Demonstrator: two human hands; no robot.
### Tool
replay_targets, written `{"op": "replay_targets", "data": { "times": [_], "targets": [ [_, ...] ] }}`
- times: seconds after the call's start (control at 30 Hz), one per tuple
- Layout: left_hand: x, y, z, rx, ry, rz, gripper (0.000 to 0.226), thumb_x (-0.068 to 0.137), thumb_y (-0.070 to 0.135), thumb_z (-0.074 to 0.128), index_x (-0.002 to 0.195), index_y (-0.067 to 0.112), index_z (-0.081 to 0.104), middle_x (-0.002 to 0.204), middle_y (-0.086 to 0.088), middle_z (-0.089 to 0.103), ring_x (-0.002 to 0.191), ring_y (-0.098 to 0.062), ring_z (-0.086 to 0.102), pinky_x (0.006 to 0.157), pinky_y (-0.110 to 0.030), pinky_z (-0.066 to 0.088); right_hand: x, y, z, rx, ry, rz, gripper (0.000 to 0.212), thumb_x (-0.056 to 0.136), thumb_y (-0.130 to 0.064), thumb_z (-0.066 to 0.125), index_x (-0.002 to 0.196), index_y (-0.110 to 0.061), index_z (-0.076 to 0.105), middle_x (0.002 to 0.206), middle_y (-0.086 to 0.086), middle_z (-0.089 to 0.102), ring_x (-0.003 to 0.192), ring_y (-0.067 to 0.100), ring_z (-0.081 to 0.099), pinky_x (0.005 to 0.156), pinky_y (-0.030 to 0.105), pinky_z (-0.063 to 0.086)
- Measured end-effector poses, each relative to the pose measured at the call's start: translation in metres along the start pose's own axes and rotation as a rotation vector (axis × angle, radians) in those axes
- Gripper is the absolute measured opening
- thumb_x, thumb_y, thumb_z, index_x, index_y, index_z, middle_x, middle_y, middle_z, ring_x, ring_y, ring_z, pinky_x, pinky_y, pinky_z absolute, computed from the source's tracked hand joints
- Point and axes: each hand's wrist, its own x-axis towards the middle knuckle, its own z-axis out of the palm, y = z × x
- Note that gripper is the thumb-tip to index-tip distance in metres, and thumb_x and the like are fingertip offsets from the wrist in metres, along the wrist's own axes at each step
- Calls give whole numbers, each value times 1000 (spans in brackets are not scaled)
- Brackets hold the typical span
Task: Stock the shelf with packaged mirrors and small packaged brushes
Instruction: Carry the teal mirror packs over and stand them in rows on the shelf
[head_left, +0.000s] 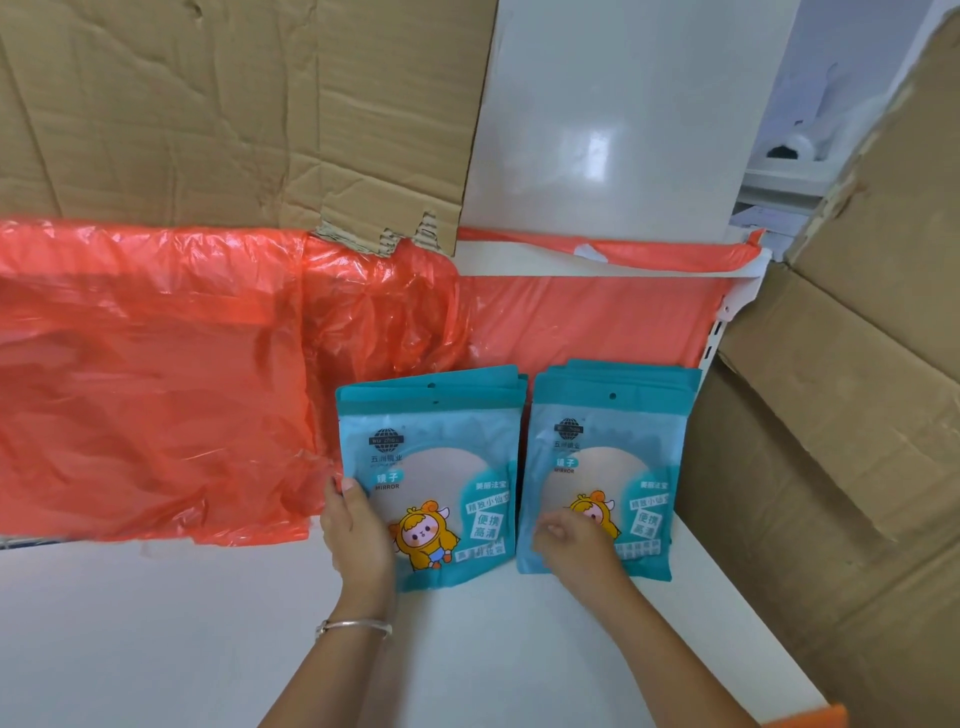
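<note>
The thumb of the left hand presses on the face of the front pack while the other fingers are hidden behind the pack's left edge, so the hand grips the left stack of packaged mirrors by that side. The right hand lies with bent fingers on the lower left corner of the right stack of packaged mirrors. Blur there makes it impossible to tell whether those fingers pinch the pack or only rest on it. A thin metal bracelet circles the left wrist.

Both stacks of teal pouches, fanned at their tops, sit on the white shelf toward its back right corner. The right stack is near the right edge, with the left one just beside it. Whether they lie flat or lean back cannot be told.

Crumpled orange plastic sheeting covers the back of the shelf. Above it are a torn cardboard sheet and a white panel. Cardboard boxes stand past the shelf's right edge.
</note>
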Motion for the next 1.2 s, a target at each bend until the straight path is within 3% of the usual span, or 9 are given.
{"op": "replay_targets", "data": {
  "times": [0.13, 0.23, 0.33, 0.43, 0.53, 0.63, 0.83, 1.03, 1.2],
  "targets": [
    [-3, 0, -12, -15, 39, -61, 69, 85, 56, 21, 146, 24, 27, 151, -5, 32, 139, -27, 29, 115, -51, 22, -9, 3, 15, 5, -74, -33, 20, 93, -13, 53, 112, -14, 59, 110, 4, 62, 92, 13, 59, 62, 16, 47],
    [-3, 2, -37, -13, 77, -19, 57, 96, 42, 32, 147, 16, 30, 153, -5, 30, 141, -23, 27, 117, -45, 20, -21, -13, 24, -67, -302, -61, 16, 95, -22, 51, 108, -18, 60, 107, 0, 64, 85, 3, 58, 55, 9, 45],
    [-1, 11, -76, -15, 68, 28, 48, 100, 35, 35, 142, 12, 40, 147, -3, 40, 136, -18, 35, 115, -37, 24, -33, -37, 41, -136, -557, -171, 28, 95, -30, 52, 116, -16, 63, 101, -6, 62, 86, 3, 56, 69, 14, 45],
    [3, 26, -132, 17, 9, 59, 50, 96, 46, 41, 137, 18, 49, 141, 7, 48, 132, -11, 41, 114, -36, 28, -43, -71, 73, -131, -660, -268, 30, 94, -31, 54, 110, -8, 65, 91, -4, 56, 83, 8, 50, 74, 24, 40],
    [7, 44, -193, 69, -81, 31, 42, 92, 49, 48, 127, 28, 57, 130, 18, 54, 126, -6, 45, 112, -36, 32, -59, -105, 108, -112, -688, -325, 39, 93, -32, 56, 126, -12, 59, 120, -5, 59, 104, 6, 53, 93, 20, 41],
    [8, 61, -272, 146, -9, 15, 49, 91, 46, 53, 131, 19, 54, 128, 13, 53, 125, -9, 46, 112, -39, 33, -86, -138, 154, -140, -763, -424, 46, 95, -27, 55, 128, 4, 52, 137, 19, 50, 125, 26, 50, 104, 35, 37],
    [-3, 82, -443, 220, 255, -16, 25, 94, 38, 51, 109, 21, 62, 114, 2, 60, 112, -15, 53, 108, -37, 38, -156, -212, 265, -84, -840, -534, 37, 96, -22, 53, 130, -6, 57, 137, 4, 53, 124, 13, 48, 99, 19, 32],
    [-4, 94, -622, 245, 507, -166, 62, 83, 59, 48, 122, 12, 57, 128, -9, 57, 117, -25, 52, 105, -42, 38, -245, -295, 375, -47, -867, -630, 30, 97, -18, 49, 104, 5, 65, 106, 19, 66, 104, 31, 59, 77, 28, 44],
    [-3, 126, -707, 297, 559, -162, 41, 89, 50, 46, 99, 12, 57, 123, -20, 57, 100, -28, 51, 87, -36, 40, -309, -353, 450, -127, -928, -695, 27, 98, -22, 41, 93, -5, 61, 97, 15, 54, 90, 25, 51, 73, 31, 41]
  ]
}}
